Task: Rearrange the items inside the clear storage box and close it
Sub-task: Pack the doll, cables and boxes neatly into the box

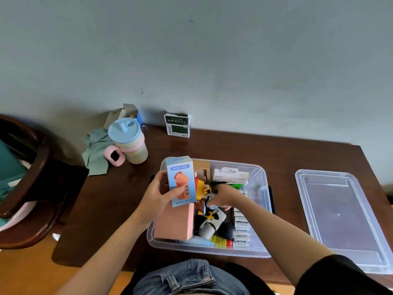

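Upright, long axis vertical: mini fan box (180, 180) in left hand (158, 198) fingers' grip; right hand (223, 198) unclear.

A pastel cup (130, 141) with a blue spouted lid and a pink handle stands at the far left of the dark wooden desk (244, 150), just beside a crumpled green cloth (95, 152) that hangs over the desk's edge. Behind the cup an opened cardboard carton (127, 112) leans by the grey wall (212, 60), and a small green-and-white box (178, 125) (print too small to read) stands upright further right. A dark wooden chair (32, 177) sits off the desk's left end.
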### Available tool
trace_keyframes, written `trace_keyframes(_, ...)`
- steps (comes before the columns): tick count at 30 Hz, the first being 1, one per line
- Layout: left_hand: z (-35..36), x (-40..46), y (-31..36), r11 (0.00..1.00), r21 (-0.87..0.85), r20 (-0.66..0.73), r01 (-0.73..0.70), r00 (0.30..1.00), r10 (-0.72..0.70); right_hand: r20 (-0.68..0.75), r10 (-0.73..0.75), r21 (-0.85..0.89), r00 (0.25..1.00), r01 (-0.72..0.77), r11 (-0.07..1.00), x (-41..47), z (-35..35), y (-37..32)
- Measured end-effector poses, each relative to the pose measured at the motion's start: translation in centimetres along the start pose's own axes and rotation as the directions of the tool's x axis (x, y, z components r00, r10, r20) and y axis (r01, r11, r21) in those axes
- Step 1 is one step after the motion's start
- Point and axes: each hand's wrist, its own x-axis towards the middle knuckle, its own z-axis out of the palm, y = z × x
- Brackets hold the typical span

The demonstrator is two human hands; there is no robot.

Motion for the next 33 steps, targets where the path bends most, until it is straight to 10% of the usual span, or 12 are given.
trace_keyframes(13,-0.3,0.9,1.6,0.986,-0.139,0.006,-0.095,0.995,0.096,0.110,-0.007,-0.484,0.994,0.059,0.873,-10.8,-0.8,3.4)
trace_keyframes(22,-0.2,0.9,0.8,0.990,-0.121,0.002,-0.073,0.997,0.074,0.390,-0.042,-0.447,0.920,0.229,0.865,-10.5,-1.4,3.1)
trace_keyframes(27,-0.9,0.5,0.1,0.992,-0.115,-0.045,-0.046,0.998,0.041,-0.075,-0.243,-0.210,0.967,0.223,0.952,-8.3,-2.2,1.1)
trace_keyframes(33,-0.5,0.3,-0.4,0.996,-0.070,-0.056,-0.049,0.997,0.045,-0.039,-0.357,-0.531,0.933,0.284,0.799,-4.7,2.9,-2.4)
